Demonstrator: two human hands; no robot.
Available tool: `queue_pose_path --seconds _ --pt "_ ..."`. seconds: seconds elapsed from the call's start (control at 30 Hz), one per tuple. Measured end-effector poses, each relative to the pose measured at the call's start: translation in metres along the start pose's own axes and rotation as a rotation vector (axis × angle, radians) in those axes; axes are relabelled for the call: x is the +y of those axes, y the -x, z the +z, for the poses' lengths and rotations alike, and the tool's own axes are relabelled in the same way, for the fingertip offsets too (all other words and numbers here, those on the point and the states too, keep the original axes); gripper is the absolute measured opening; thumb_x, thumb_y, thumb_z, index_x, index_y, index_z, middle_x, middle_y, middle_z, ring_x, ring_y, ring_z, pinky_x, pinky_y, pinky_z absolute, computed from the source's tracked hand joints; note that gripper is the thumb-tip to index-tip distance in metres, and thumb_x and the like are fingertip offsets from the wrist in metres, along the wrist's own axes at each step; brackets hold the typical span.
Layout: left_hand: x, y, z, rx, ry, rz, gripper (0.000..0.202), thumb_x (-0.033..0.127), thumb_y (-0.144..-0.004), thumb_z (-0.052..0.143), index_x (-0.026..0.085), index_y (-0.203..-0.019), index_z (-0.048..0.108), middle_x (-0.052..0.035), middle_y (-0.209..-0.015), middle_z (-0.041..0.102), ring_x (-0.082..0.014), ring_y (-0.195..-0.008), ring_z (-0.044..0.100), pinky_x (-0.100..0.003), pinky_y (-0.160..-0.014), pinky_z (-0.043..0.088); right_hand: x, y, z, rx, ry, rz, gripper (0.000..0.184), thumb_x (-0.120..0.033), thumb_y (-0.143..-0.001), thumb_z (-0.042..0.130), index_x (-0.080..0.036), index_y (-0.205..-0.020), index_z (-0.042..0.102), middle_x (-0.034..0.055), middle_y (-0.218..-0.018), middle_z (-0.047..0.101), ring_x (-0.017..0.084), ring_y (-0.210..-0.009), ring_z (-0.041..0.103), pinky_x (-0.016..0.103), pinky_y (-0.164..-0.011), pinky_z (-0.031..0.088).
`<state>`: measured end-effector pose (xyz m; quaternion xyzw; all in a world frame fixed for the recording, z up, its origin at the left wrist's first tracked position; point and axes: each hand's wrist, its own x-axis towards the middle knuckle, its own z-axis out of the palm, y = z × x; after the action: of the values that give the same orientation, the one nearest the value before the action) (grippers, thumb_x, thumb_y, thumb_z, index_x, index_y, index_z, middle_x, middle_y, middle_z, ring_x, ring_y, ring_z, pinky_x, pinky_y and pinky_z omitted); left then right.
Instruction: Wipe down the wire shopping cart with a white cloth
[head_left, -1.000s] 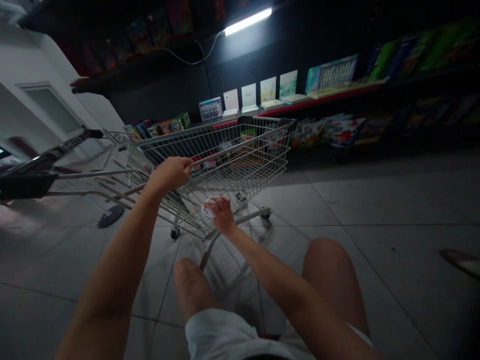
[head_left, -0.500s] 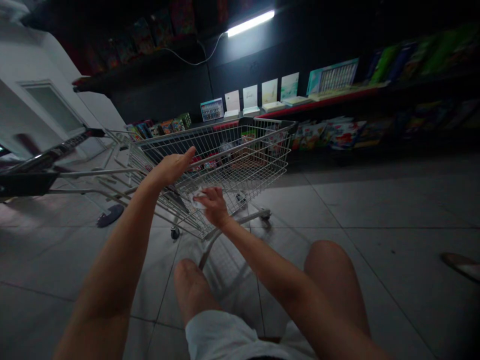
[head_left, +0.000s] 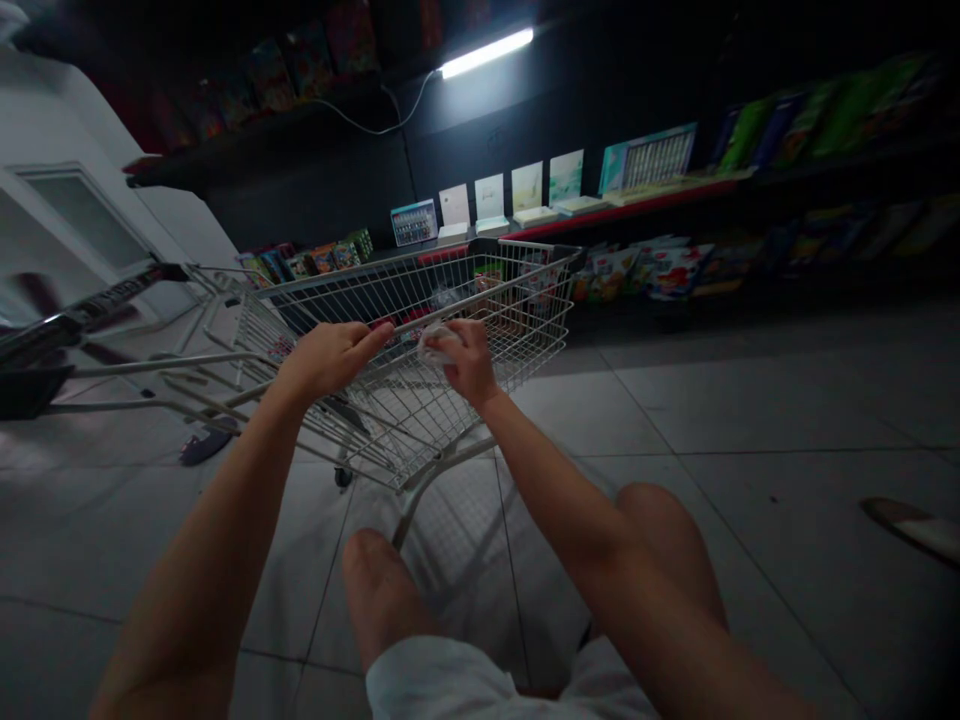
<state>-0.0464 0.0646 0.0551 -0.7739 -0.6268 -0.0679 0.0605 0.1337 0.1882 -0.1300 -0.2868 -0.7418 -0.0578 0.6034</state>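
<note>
A wire shopping cart point(head_left: 420, 415) stands before my knees, its basket tilted in view. My left hand point(head_left: 330, 355) grips the near top rail of the basket, thumb lying along the metal; most of its fingers are hidden on the far side. My right hand point(head_left: 472, 370) is closed on a crumpled white wipe point(head_left: 437, 345), which is pressed at the same rail just right of my left hand. Through the wires, a few packaged goods and books show behind the basket.
Shelves point(head_left: 675, 190) with upright books and packs run along the dark wall under a tube light point(head_left: 487, 53). Another cart handle point(head_left: 82, 315) juts in at the left. A person's shoe point(head_left: 911, 525) is on the tiled floor at the right.
My right hand has moved the white wipe up from the lower side wires to the top rail. My left thumb, raised before, now lies along the rail.
</note>
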Motion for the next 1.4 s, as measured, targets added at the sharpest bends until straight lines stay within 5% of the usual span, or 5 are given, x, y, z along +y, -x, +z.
queue_pose_path --seconds 0.2,0.6,0.9,1.17,1.4 --pt "0.000 0.005 -0.004 0.002 -0.023 0.026 0.075 0.072 -0.090 0.019 0.017 -0.084 0.069 -0.0071 -0.075 0.070 -0.0194 -0.071 0.063 -0.028 -0.065 0.040 0.066 0.004 -0.024 0.175 0.072 0.423 0.031 -0.012 -0.080 0.049 -0.018 -0.101 0.072 0.0098 -0.108 0.049 0.022 -0.102 0.047 0.044 -0.096 0.045" --pt "-0.018 0.020 -0.009 -0.023 -0.018 0.035 0.050 0.054 -0.089 0.032 0.021 -0.091 0.068 -0.0041 -0.084 0.072 -0.0185 -0.076 0.064 -0.027 -0.069 0.043 0.014 0.011 -0.028 0.042 0.068 0.048 0.039 -0.010 -0.080 0.053 -0.024 -0.112 0.070 0.0085 -0.113 0.050 0.022 -0.108 0.046 0.039 -0.098 0.045" --pt "-0.012 0.029 -0.004 -0.030 -0.263 -0.014 0.046 0.043 -0.093 0.026 0.023 -0.097 0.067 -0.0056 -0.086 0.073 -0.0207 -0.079 0.066 -0.028 -0.068 0.041 -0.011 -0.025 -0.041 0.301 0.165 0.386 0.046 -0.009 -0.081 0.048 -0.022 -0.124 0.060 0.0115 -0.125 0.042 0.026 -0.116 0.042 0.050 -0.104 0.040" --pt "-0.013 0.033 -0.004 -0.005 -0.298 0.014 0.046 0.041 -0.093 0.026 0.023 -0.104 0.068 -0.0083 -0.094 0.075 -0.0229 -0.085 0.068 -0.029 -0.072 0.044 -0.130 -0.022 0.014 -0.004 0.125 0.144 0.058 -0.020 -0.090 0.054 -0.026 -0.147 0.042 0.0110 -0.136 0.044 0.027 -0.119 0.042 0.044 -0.104 0.046" --pt "-0.011 0.034 -0.005 -0.037 -0.270 0.004 0.044 0.040 -0.093 0.025 0.023 -0.097 0.066 -0.0061 -0.087 0.074 -0.0211 -0.078 0.066 -0.028 -0.067 0.041 -0.072 0.093 0.026 -0.353 -0.004 0.061 0.031 -0.020 -0.092 0.056 -0.036 -0.114 0.072 0.0038 -0.119 0.061 0.022 -0.113 0.046 0.039 -0.108 0.044"
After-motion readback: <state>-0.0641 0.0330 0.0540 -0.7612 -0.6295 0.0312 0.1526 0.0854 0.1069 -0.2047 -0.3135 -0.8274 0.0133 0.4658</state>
